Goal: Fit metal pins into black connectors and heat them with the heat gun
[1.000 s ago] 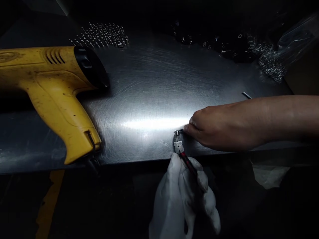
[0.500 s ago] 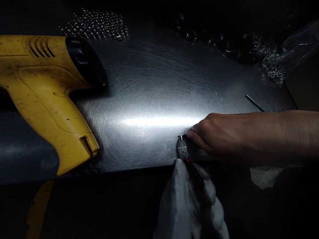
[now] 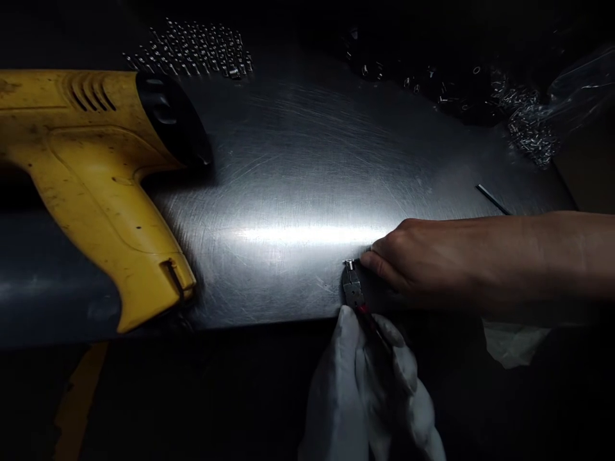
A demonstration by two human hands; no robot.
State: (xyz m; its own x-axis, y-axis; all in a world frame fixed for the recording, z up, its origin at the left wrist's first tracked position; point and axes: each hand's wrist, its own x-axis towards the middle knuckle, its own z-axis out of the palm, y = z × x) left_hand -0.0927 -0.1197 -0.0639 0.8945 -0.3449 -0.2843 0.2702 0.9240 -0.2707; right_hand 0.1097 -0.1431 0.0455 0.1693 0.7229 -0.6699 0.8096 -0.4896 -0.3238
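Note:
My left hand (image 3: 369, 384), in a white glove, is wrapped round small pliers (image 3: 354, 293) with red on the handle, their jaws pointing up over the metal table's front edge. A small shiny metal piece (image 3: 350, 264) sits at the jaw tips. Reaching in from the right, my bare right hand (image 3: 408, 256) is closed in a pinch just beside that piece. A thin dark bit shows between its fingertips and the metal, but what the fingers hold is mostly hidden.
A yellow heat gun (image 3: 110, 186) lies at the left of the scratched metal table (image 3: 288, 166). Small metal pins (image 3: 196, 48) stand behind it. Loose metal bits (image 3: 533, 128) and a clear bag (image 3: 586, 77) are at the back right. A thin dark rod (image 3: 492, 198) lies above my right wrist.
The whole view has shifted slightly, with the heat gun and pins a little further right in the picture. Both hands keep the same hold by the metal piece.

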